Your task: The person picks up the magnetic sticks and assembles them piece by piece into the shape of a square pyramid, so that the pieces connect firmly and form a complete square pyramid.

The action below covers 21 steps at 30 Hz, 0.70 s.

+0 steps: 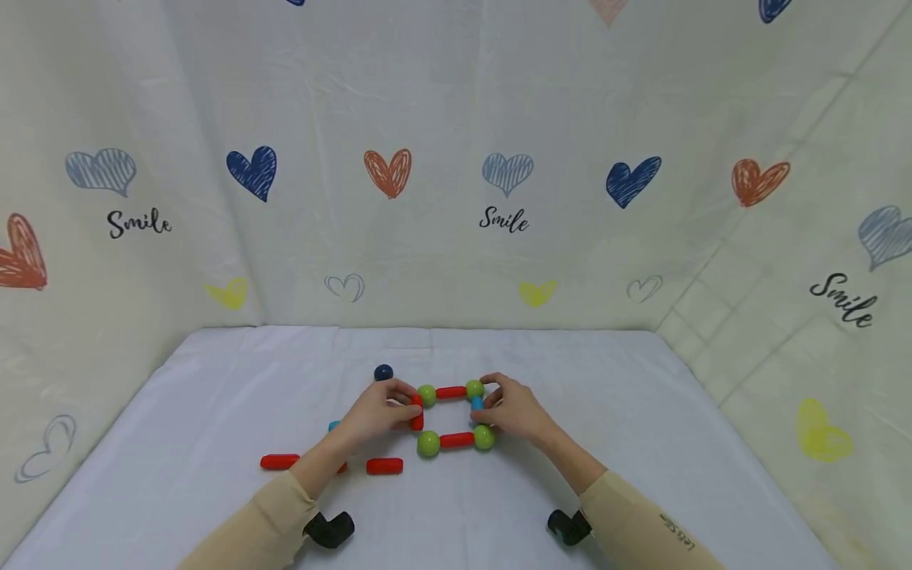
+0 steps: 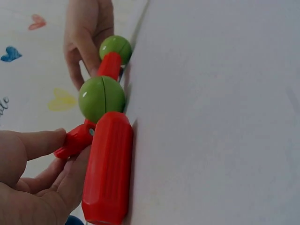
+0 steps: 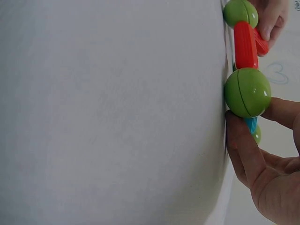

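Note:
A flat frame of green balls and rods lies on the white table point(image 1: 641, 443). Red rods point(image 1: 450, 392) point(image 1: 457, 440) join the far green balls point(image 1: 426, 394) point(image 1: 475, 389) and the near ones point(image 1: 428, 443) point(image 1: 484, 436). My left hand point(image 1: 412, 412) pinches the short red rod point(image 1: 417, 420) on the frame's left side, which the left wrist view shows between thumb and fingers point(image 2: 75, 140). My right hand point(image 1: 479, 405) pinches the blue rod point(image 1: 476, 404) on the right side. In the right wrist view that blue rod point(image 3: 251, 124) sits just behind the near green ball point(image 3: 247, 92).
Two loose red rods point(image 1: 279, 461) point(image 1: 384, 466) lie front left of the frame. A dark blue ball point(image 1: 383, 372) sits behind my left hand, and a light blue piece point(image 1: 332, 426) peeks out beside the left wrist. Heart-printed cloth walls point(image 1: 456, 198) close in three sides.

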Motion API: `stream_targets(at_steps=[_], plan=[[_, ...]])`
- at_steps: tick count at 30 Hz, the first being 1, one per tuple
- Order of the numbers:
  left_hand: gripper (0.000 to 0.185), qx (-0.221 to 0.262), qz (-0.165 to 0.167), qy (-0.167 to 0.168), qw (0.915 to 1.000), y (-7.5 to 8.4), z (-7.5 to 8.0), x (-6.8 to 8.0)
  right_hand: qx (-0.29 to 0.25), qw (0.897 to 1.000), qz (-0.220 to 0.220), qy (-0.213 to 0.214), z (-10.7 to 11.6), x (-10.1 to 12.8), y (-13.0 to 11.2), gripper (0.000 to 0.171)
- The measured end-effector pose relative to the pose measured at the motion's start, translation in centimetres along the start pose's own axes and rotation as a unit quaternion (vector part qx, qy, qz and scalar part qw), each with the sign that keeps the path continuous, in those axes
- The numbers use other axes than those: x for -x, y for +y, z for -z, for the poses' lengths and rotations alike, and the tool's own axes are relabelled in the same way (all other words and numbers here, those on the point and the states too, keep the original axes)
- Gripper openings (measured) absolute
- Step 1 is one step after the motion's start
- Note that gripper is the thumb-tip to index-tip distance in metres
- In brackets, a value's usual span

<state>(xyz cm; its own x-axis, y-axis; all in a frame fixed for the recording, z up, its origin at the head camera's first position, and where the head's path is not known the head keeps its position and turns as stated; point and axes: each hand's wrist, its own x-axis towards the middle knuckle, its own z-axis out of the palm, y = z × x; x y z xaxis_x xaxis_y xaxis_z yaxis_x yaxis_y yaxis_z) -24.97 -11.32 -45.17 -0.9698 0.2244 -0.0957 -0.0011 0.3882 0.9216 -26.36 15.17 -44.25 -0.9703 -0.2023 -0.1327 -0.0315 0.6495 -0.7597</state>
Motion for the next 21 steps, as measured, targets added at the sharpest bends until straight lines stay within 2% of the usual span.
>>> stream_targets(at_steps=[6,9,21], plan=[[0.033,0.046,0.037,-0.012,0.9982,0.1,-0.8,-0.3,0.002,1.000,-0.002,0.002,0.0,0.0,-0.1,0.064],[0.033,0.065,0.044,-0.012,0.9968,0.1,-1.1,-0.4,0.004,1.000,-0.004,0.003,-0.1,-0.1,-0.1,0.063],[0.053,0.061,0.055,0.000,0.9967,0.0,-1.3,-0.6,0.012,1.000,-0.003,0.005,-0.1,-0.1,0.0,0.063]])
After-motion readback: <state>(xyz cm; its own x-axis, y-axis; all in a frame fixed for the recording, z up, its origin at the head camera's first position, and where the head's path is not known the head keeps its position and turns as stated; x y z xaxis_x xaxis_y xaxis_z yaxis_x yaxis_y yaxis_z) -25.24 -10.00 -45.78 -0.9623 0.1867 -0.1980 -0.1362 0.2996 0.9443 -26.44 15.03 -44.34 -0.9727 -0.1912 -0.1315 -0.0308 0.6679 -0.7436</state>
